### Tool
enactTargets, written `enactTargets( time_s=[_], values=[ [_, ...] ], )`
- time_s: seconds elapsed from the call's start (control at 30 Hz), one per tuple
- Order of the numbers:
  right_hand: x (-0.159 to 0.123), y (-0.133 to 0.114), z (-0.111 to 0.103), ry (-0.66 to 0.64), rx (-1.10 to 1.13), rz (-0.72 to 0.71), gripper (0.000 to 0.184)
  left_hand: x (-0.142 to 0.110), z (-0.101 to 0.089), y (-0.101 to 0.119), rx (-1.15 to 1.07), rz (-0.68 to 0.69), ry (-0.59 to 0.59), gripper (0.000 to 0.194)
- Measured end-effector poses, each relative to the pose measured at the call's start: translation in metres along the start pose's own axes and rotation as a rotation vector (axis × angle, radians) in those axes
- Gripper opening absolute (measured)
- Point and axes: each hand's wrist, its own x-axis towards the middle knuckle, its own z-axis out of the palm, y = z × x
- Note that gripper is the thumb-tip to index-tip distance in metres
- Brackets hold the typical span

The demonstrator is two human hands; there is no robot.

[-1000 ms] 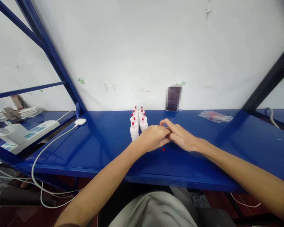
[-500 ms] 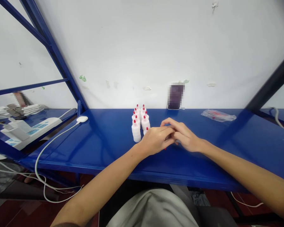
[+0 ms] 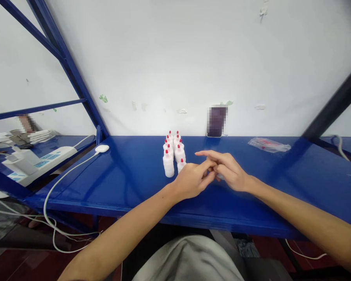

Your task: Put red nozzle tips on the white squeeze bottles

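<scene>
Fingertips of my left hand [image 3: 190,180] and my right hand [image 3: 231,171] meet just above the blue table. My left thumb and fingers are pinched together. On my right hand the index finger points out to the left while the other fingers curl in. A sliver of something pale [image 3: 220,176] shows under the right fingers; the hands hide most of it, so I cannot tell its kind. Left of the hands stand two rows of small white squeeze bottles [image 3: 169,167] with red tips, upright and close together. My left hand partly covers the nearest bottle of the right row.
Against the wall leans a phone [image 3: 217,121] with a blurred screen. A clear plastic bag [image 3: 269,144] with red pieces lies at the right on the blue table [image 3: 128,171]. At left are a white cabled device [image 3: 102,148], a power strip [image 3: 51,160] and blue frame posts.
My right index finger has straightened out to the left, and my left wrist has shifted slightly lower. A red speck below the left fingers is now out of sight. The bottles stay put.
</scene>
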Motion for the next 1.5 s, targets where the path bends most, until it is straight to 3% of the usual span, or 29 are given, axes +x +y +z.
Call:
enactTargets(
  time_s=[0.37,0.47,0.57,0.63,0.7,0.77,0.83,0.97,1.23,1.4,1.5],
  values=[
    [0.002,0.014,0.008,0.106,-0.131,-0.019,0.042,0.002,0.003,-0.006,0.040,-0.043,-0.056,0.015],
    [0.003,0.015,0.006,0.138,-0.065,-0.077,0.039,0.001,0.000,-0.001,0.090,-0.006,0.060,0.017],
    [0.004,0.014,0.002,0.177,-0.077,-0.069,0.037,0.000,-0.016,0.000,0.243,0.113,0.290,0.018],
    [0.005,0.012,-0.001,0.108,-0.146,0.010,0.029,0.000,-0.035,-0.003,0.384,0.153,0.408,0.016],
    [0.007,0.008,-0.003,-0.068,-0.244,0.083,0.021,0.000,-0.053,-0.007,0.505,0.137,0.430,0.014],
    [0.008,0.004,-0.004,-0.261,-0.341,0.099,0.016,0.000,-0.067,-0.011,0.597,0.087,0.425,0.013],
    [0.008,0.001,-0.004,-0.372,-0.437,0.080,0.014,-0.001,-0.073,-0.014,0.646,0.051,0.377,0.012],
    [0.007,-0.001,-0.003,-0.431,-0.578,0.073,0.014,-0.003,-0.072,-0.015,0.677,-0.001,0.313,0.011],
    [0.007,0.000,-0.004,-0.493,-0.575,0.098,0.004,-0.003,-0.070,-0.019,0.700,-0.055,0.274,0.009],
    [0.008,-0.003,-0.002,-0.477,-0.577,0.102,0.015,-0.002,-0.069,-0.016,0.689,-0.079,0.322,0.013],
    [0.009,-0.003,-0.001,-0.489,-0.565,0.073,0.009,-0.002,-0.069,-0.017,0.681,-0.076,0.342,0.014]
  ],
)
